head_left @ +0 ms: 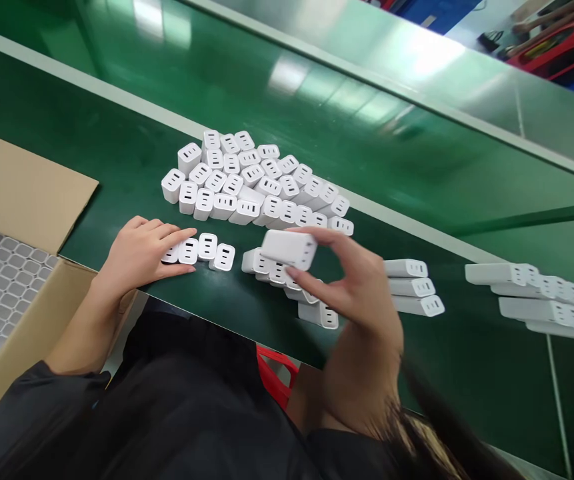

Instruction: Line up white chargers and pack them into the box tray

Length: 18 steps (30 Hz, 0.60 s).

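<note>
Pinching a charger (285,248), right fingers (311,285) hang inside the table's edge (273,345).

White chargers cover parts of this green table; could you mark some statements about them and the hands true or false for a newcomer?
1. The right hand holds a white charger above the green table. True.
2. The chargers on the table form one group. False: they form several groups, including a big cluster.
3. A cardboard box stands at the person's left. True.
4. The box is empty. False: it holds rows of white pieces.
5. The left hand has thumb and index finger either side of some chargers. True.
6. The right hand is nearer the box. False: the left is.
</note>
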{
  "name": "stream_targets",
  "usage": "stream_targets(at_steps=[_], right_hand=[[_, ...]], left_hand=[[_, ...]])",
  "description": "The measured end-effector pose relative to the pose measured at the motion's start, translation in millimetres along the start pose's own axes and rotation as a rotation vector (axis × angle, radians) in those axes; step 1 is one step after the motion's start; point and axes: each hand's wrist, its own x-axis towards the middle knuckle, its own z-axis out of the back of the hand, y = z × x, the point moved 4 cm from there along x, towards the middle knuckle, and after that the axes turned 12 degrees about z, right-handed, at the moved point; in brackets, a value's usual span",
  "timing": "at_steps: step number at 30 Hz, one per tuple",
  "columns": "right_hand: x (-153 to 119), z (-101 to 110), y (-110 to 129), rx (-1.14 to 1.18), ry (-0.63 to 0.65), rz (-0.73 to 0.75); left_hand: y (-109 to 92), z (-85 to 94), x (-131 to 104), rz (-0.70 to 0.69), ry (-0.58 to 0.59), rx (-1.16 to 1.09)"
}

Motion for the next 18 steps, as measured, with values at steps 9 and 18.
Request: stream_targets(at_steps=[9,18], right_hand=[[-92.0,39.3,-87.4,-0.523,-0.055,-0.461],[-134.2,45.2,-127.0,-0.652,0.035,-0.493]], left_hand=[[-0.6,8.3,-4.1,-0.052,-0.009,-0.103],[52.5,20.4,-34.8,0.104,-0.117,-0.466]])
